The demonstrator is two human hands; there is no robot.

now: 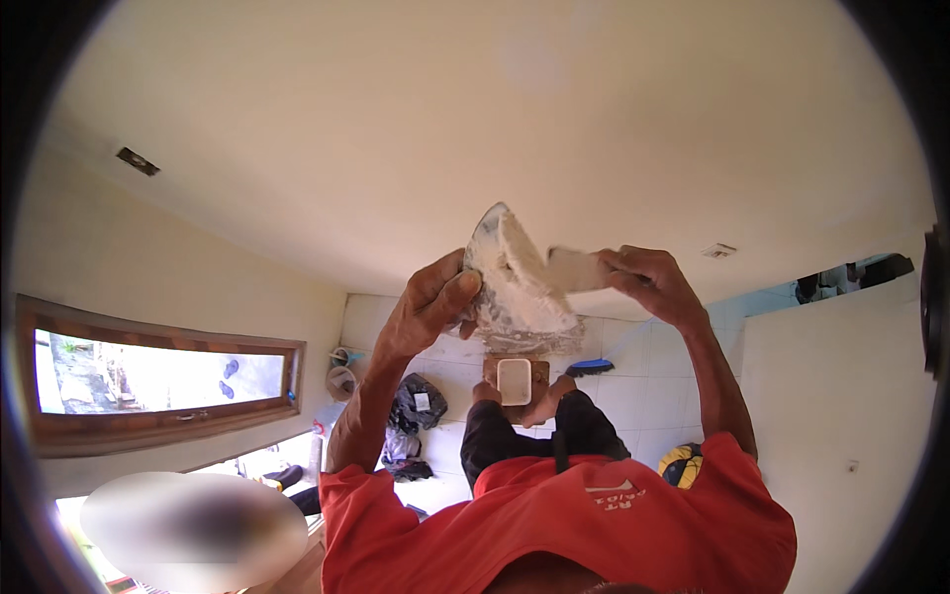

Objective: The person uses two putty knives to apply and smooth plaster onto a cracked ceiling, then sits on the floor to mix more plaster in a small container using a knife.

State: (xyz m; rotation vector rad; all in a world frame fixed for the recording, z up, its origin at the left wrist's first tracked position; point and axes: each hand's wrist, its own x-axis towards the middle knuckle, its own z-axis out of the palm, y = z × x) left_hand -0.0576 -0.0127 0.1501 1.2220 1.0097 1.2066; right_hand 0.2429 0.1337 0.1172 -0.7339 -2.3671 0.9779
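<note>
In front of my chest, my left hand [435, 302] grips the edge of a thin, curved sheet smeared with white putty [520, 282]. Thumb on top and fingers beneath, it holds the sheet tilted. My right hand [648, 282] is closed on a flat, pale scraper [576, 269], slightly blurred. The scraper's blade is at the right edge of the putty; whether it touches cannot be made out. Far below, a white rectangular tub [515, 381] stands on a small wooden platform [541, 374], between my feet.
A cream wall [594, 129] rises ahead, with a recessed box [139, 160] and a socket plate [719, 250]. Left is a wood-framed window [158, 376]. On the tiled floor lie a black plastic bag [421, 401], a blue brush [591, 366] and a yellow-black object [681, 465].
</note>
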